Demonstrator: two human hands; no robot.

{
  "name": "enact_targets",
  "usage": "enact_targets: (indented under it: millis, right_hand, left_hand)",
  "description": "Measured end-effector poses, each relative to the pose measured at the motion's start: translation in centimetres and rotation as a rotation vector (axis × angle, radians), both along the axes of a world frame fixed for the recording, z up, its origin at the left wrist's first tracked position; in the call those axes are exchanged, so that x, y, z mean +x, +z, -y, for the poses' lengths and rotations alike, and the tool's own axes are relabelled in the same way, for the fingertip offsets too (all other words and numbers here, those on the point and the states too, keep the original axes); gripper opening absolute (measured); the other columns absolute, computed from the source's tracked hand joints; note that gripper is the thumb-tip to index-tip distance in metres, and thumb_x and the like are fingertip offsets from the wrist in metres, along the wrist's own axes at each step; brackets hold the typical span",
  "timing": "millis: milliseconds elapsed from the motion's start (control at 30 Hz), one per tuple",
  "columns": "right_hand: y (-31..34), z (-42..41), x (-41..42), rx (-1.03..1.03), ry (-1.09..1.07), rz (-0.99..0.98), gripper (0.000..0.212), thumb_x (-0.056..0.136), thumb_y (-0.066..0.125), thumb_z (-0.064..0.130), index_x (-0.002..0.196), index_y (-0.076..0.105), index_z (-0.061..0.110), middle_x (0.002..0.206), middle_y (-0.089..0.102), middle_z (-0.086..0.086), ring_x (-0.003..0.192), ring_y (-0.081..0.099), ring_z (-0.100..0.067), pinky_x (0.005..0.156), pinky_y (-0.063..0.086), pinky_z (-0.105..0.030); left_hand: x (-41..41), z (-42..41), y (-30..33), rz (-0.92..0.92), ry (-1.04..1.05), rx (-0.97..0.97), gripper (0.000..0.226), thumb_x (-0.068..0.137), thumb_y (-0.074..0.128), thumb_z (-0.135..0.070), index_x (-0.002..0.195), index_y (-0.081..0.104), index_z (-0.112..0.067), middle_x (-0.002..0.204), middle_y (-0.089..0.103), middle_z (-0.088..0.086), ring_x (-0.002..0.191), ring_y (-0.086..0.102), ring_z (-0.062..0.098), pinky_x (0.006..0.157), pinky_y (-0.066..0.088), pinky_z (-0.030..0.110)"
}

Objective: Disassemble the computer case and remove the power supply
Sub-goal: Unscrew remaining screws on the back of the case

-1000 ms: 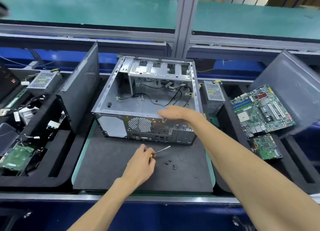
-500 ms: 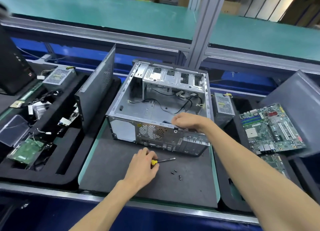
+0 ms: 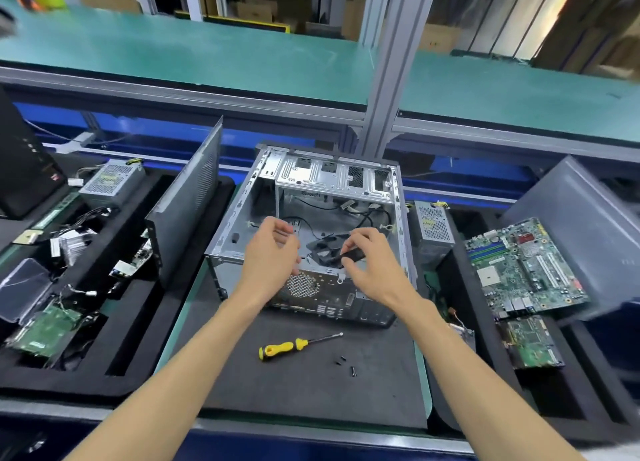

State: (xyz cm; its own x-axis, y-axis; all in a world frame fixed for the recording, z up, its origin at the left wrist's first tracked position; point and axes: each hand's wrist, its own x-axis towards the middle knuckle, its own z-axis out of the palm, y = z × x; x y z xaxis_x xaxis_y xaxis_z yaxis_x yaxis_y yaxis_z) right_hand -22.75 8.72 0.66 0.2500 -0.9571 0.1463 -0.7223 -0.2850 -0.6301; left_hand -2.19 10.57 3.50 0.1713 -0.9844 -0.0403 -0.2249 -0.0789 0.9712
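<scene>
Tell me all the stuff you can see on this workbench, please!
computer case: one, silver, open, middle of the dark mat.
case fan: one, black, inside the case at its near edge.
screwdriver: one, yellow and black handle, lying on the mat in front of the case.
screws: a few, black, loose on the mat right of the screwdriver.
power supplies: two, grey, one right of the case, one far left.
side panels: two, grey, leaning either side of the case.
motherboard: one, green, on the right.
smaller circuit boards: green, both sides.
left hand: fingers curled, above the case's near edge, holding nothing visible.
right hand: pinches the fan.
</scene>
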Motion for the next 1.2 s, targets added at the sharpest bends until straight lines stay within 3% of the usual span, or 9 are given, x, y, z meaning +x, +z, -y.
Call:
enact_targets:
  millis: [100,267,433,600,767,867,967,1067,1200]
  right_hand:
    - [-0.4,-0.4,0.1,-0.057,-0.103,0.038,0.010,0.095,0.064,0.013,0.105,0.062,0.015,0.129,0.045,-0.004,0.126,0.044,-0.024,0.109,0.040,-0.037]
    - [1.1,-0.4,0.4,-0.072,-0.240,0.295,0.011,0.097,0.061,0.013,0.103,0.060,0.022,0.111,0.052,0.002,0.100,0.052,0.000,0.091,0.041,-0.020]
    - [2.7,-0.1,0.1,0.075,-0.352,0.602,0.005,0.099,0.058,0.014,0.101,0.059,0.018,0.105,0.062,-0.006,0.094,0.060,-0.019,0.079,0.049,-0.027]
    - [3.7,0.7,0.0,0.178,-0.451,1.037,0.012,0.102,0.053,0.008,0.092,0.055,0.014,0.102,0.060,-0.012,0.102,0.064,-0.030,0.090,0.057,-0.040]
    - [3.8,1.7,-0.5,0.305,-0.457,1.440,0.009,0.103,0.051,0.006,0.095,0.053,0.011,0.102,0.064,-0.014,0.093,0.066,-0.025,0.089,0.060,-0.044]
    - [3.7,1.9,-0.6,0.372,-0.469,1.615,0.009,0.103,0.050,0.007,0.110,0.055,0.007,0.095,0.060,-0.013,0.088,0.065,-0.025,0.089,0.060,-0.045]
    - [3.7,2.0,-0.7,0.425,-0.465,1.766,0.011,0.100,0.052,0.006,0.108,0.059,0.003,0.098,0.057,-0.013,0.087,0.064,-0.025,0.092,0.059,-0.047]
    - [3.5,1.8,-0.1,0.346,-0.408,1.678,0.007,0.101,0.050,0.003,0.098,0.056,0.006,0.104,0.059,-0.018,0.089,0.069,-0.024,0.094,0.058,-0.046]
    - [3.1,-0.3,0.9,-0.103,-0.367,0.980,0.011,0.096,0.062,0.006,0.096,0.062,0.017,0.123,0.062,-0.009,0.115,0.062,-0.022,0.100,0.050,-0.030]
  left_hand:
    - [-0.9,1.2,0.1,0.058,-0.088,0.146,0.012,0.099,0.053,-0.022,0.110,0.049,-0.018,0.097,0.067,0.009,0.068,0.072,0.020,0.071,0.061,0.044]
    - [-1.9,2.7,0.4,0.264,-0.167,0.097,0.023,0.100,0.053,-0.020,0.121,0.045,-0.019,0.108,0.060,0.001,0.076,0.071,0.027,0.069,0.060,0.041]
    - [-1.4,5.1,0.2,0.328,-0.188,0.107,0.051,0.097,0.061,-0.018,0.143,0.040,-0.016,0.140,0.049,0.002,0.099,0.061,0.014,0.074,0.053,0.027]
    - [-1.4,6.4,-0.8,0.339,-0.425,0.170,0.024,0.099,0.059,-0.024,0.120,0.068,-0.017,0.119,0.068,-0.001,0.098,0.063,0.019,0.070,0.050,0.021]
    - [-1.7,6.8,-0.8,0.008,-0.335,0.052,0.022,0.103,0.051,-0.020,0.101,0.071,-0.012,0.080,0.075,0.002,0.075,0.069,0.011,0.073,0.053,0.025]
    - [-1.0,7.1,0.0,-0.334,-0.325,0.144,0.027,0.105,0.041,-0.019,0.104,0.065,-0.006,0.058,0.046,0.000,0.049,0.043,0.015,0.047,0.040,0.025]
    - [-0.5,7.3,0.9,-0.408,-0.352,0.202,0.026,0.103,0.038,-0.021,0.099,0.060,-0.009,0.058,0.026,-0.004,0.047,0.020,0.013,0.040,0.020,0.024]
    - [-0.7,6.4,1.7,-0.322,-0.389,0.241,0.037,0.104,0.038,-0.042,0.110,0.061,-0.014,0.056,0.025,-0.004,0.046,0.024,0.015,0.041,0.025,0.026]
    - [-2.0,4.2,2.7,-0.317,-0.490,0.257,0.053,0.093,0.041,-0.069,0.125,0.059,-0.031,0.056,0.039,-0.003,0.054,0.051,0.018,0.053,0.047,0.027]
